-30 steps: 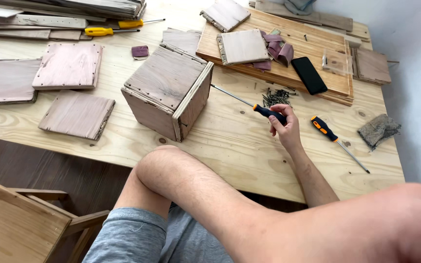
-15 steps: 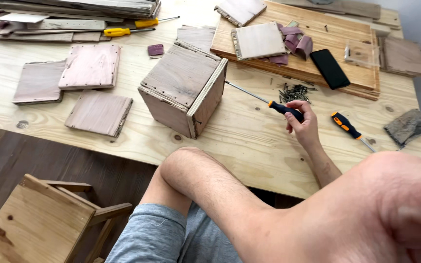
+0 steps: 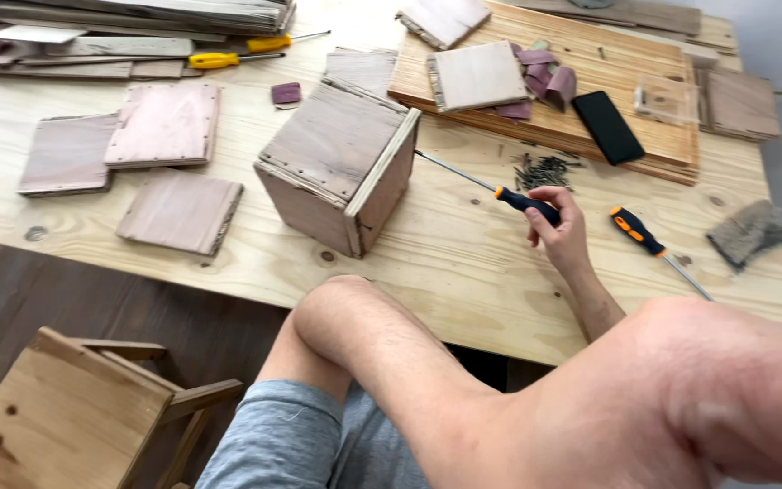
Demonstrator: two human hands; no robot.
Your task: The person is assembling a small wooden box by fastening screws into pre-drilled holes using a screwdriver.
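Right hand (image 3: pixel 561 228) gripping black-and-orange-handled screwdriver (image 3: pixel 500 190) beside nailed wooden box (image 3: pixel 337 177) on bench (image 3: pixel 427 263), probably needing tip lined up next; left hand unseen.

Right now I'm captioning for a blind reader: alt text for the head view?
The right hand holds a screwdriver on a plywood table, its tip toward a wooden box. The left forearm crosses the foreground, its hand hidden.
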